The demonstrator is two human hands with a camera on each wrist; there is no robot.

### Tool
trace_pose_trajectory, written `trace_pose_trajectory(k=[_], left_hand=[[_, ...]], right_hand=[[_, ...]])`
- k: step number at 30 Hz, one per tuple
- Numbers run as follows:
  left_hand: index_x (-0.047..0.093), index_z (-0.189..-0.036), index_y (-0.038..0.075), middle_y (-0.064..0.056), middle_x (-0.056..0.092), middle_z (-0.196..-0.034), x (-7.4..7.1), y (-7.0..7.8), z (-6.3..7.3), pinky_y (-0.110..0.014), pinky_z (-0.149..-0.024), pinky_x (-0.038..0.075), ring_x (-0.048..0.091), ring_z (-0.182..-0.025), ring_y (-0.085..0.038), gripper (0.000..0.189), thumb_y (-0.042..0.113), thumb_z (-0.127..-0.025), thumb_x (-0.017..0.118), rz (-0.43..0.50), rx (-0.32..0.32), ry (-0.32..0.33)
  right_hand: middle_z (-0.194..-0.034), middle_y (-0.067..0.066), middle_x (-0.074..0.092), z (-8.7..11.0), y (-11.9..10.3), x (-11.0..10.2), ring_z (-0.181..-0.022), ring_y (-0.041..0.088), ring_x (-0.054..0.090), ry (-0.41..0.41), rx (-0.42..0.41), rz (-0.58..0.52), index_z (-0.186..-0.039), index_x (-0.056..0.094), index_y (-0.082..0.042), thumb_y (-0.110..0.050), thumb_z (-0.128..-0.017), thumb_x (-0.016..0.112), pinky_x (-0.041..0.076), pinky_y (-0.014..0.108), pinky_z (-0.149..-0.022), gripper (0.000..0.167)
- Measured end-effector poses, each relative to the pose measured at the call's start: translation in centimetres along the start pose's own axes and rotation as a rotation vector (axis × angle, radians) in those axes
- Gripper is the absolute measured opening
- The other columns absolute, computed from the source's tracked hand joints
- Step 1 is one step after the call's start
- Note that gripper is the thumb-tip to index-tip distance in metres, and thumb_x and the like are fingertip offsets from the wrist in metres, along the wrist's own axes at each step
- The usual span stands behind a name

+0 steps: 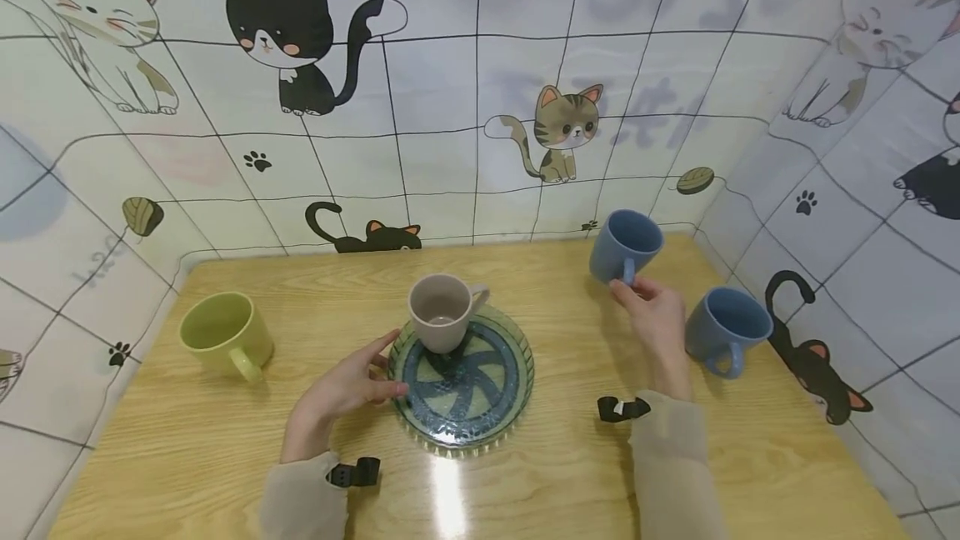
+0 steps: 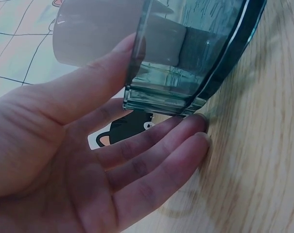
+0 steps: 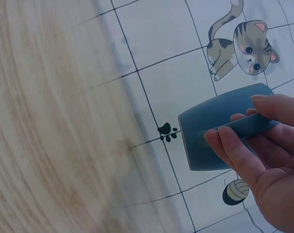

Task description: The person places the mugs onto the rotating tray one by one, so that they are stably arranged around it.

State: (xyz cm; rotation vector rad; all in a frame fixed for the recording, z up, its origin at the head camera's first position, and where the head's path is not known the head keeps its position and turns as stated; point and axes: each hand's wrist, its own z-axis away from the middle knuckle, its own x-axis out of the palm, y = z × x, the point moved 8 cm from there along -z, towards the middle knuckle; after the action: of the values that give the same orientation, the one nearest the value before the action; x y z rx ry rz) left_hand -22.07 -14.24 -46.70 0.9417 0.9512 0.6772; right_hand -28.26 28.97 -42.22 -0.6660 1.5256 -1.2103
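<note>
My left hand [image 1: 348,382] is at the left edge of a scalloped, green-blue glass plate [image 1: 480,394], thumb at the rim and fingers along its side. In the left wrist view, the thumb tip overlaps the plate's glass wall [image 2: 200,53], and the fingertips reach its lower edge close over the table. A pale pinkish mug [image 1: 442,311] stands on the far part of the plate, handle to the right. With my right hand [image 1: 656,311] I pinch the handle of a blue mug [image 1: 626,240]; the right wrist view shows thumb and fingers around that handle [image 3: 249,127].
A second blue mug [image 1: 727,327] stands just right of my right wrist, its handle toward me. At the left is a yellow-green mug [image 1: 227,336]. The wooden table [image 1: 555,473] ends at a cat-patterned sheet [image 1: 435,82] behind and at both sides.
</note>
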Motion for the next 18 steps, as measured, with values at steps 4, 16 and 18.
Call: trace_pose_trajectory(k=[4,16,18], left_hand=[[0.021,-0.156,0.007,-0.025,0.052,-0.118,0.2,0.2,-0.4,-0.036,-0.069,0.052,0.059,-0.074,-0.020,0.091,0.011,-0.085,0.078,0.002,0.020,-0.013],[0.030,-0.154,0.011,-0.021,0.054,-0.117,-0.2,-0.3,-0.3,-0.036,-0.071,0.053,0.060,-0.078,-0.020,0.084,0.011,-0.085,0.078,-0.001,-0.036,0.059],[0.031,-0.154,0.011,-0.021,0.054,-0.117,-0.4,-0.3,-0.1,-0.036,-0.071,0.052,0.060,-0.078,-0.020,0.082,0.012,-0.085,0.077,-0.007,-0.037,0.063]], right_hand=[[-0.111,0.009,0.070,0.7,-0.9,0.4,-0.118,0.024,0.054,-0.034,-0.030,-0.007,-0.114,0.071,-0.005,-0.037,-0.089,0.072,0.035,0.047,-0.103,0.041],[-0.100,0.013,0.072,3.0,-3.4,2.1,-0.104,0.021,0.058,-0.137,-0.215,-0.005,-0.103,0.074,0.001,-0.030,-0.089,0.074,0.040,0.046,-0.094,0.034],[-0.100,0.011,0.072,3.6,-3.6,2.4,-0.103,0.020,0.059,-0.166,-0.236,-0.006,-0.102,0.074,0.000,-0.030,-0.089,0.074,0.040,0.045,-0.093,0.033]])
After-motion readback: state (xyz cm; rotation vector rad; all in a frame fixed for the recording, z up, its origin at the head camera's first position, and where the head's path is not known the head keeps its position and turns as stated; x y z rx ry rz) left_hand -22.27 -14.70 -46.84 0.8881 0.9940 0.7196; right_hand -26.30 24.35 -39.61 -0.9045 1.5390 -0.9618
